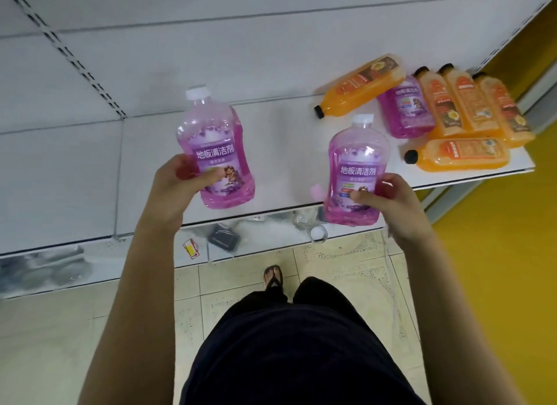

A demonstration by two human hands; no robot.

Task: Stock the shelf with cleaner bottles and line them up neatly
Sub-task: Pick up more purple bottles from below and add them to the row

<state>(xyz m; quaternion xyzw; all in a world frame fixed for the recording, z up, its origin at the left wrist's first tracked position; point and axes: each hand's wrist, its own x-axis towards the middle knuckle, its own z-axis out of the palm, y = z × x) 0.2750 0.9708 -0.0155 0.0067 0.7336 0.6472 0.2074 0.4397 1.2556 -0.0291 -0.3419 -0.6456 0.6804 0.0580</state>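
My left hand (pixel 177 187) grips the lower body of a purple cleaner bottle (pixel 215 139) with a white cap, held over the white shelf (pixel 286 151). My right hand (pixel 398 199) grips a second purple cleaner bottle (pixel 355 169) at the shelf's front edge, cap pointing away from me. On the shelf's right end lie a third purple bottle (pixel 405 109) and several orange bottles with black caps (pixel 464 106), some side by side, one (pixel 361 86) slanted across the back, one (pixel 461 154) crosswise in front.
The shelf's white back panel (pixel 211 43) rises behind. A lower shelf (pixel 90 260) holds a dark flat object (pixel 224 239), a red and yellow card (pixel 191 248) and a small clear cup (pixel 319 232). A yellow wall (pixel 497 254) is to the right, tiled floor below.
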